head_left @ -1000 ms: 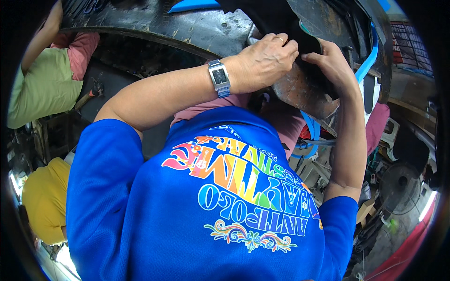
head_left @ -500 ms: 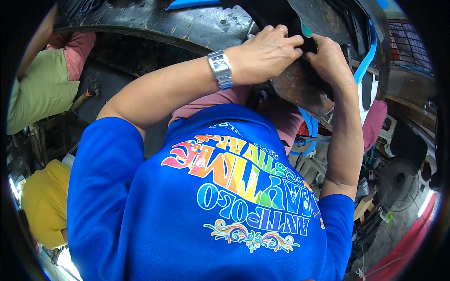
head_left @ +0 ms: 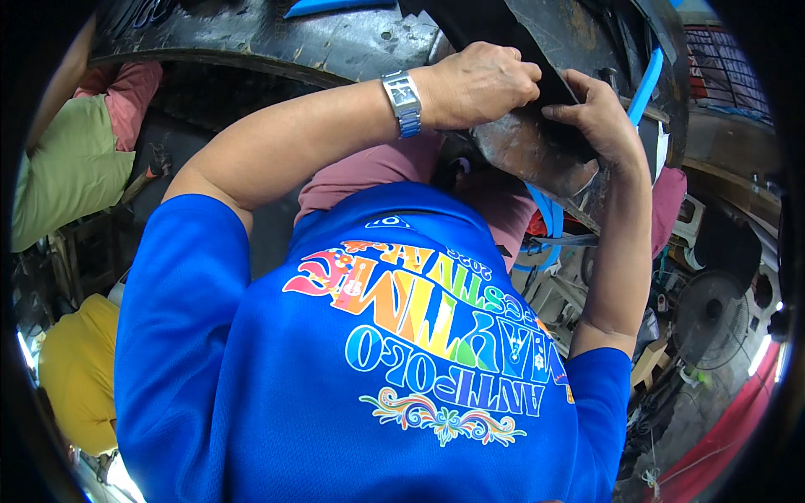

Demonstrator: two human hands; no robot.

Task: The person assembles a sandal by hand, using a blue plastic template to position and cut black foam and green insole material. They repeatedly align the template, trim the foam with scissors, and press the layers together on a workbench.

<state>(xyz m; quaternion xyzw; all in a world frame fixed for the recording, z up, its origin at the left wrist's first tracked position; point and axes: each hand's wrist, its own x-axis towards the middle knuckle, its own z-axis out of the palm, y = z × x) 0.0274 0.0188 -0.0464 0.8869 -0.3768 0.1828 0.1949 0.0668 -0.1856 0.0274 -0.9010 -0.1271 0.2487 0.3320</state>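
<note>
A black sheet of flexible material point(head_left: 511, 38), perhaps leather, stretches across the far bench at the top right. My left hand point(head_left: 482, 84), with a metal watch point(head_left: 402, 102) on its wrist, is closed at the sheet's near edge, its fingertips partly hidden. Beside it, my right hand point(head_left: 599, 121) pinches the same sheet's edge between thumb and fingers. Beneath both hands lies a worn, dark, scuffed bench corner point(head_left: 537, 151).
A dark worktop point(head_left: 251, 29) runs along the far side, with a blue strip point(head_left: 335, 7) on it. Another blue strip point(head_left: 646, 88) hangs by my right wrist. A standing fan point(head_left: 713, 318) is at the right. People in green point(head_left: 75, 168) and yellow point(head_left: 80, 377) are at the left.
The black sheet has turned and now shows more of its surface between my hands. My right hand has shifted slightly down and right. A small green patch near its fingertip is out of sight.
</note>
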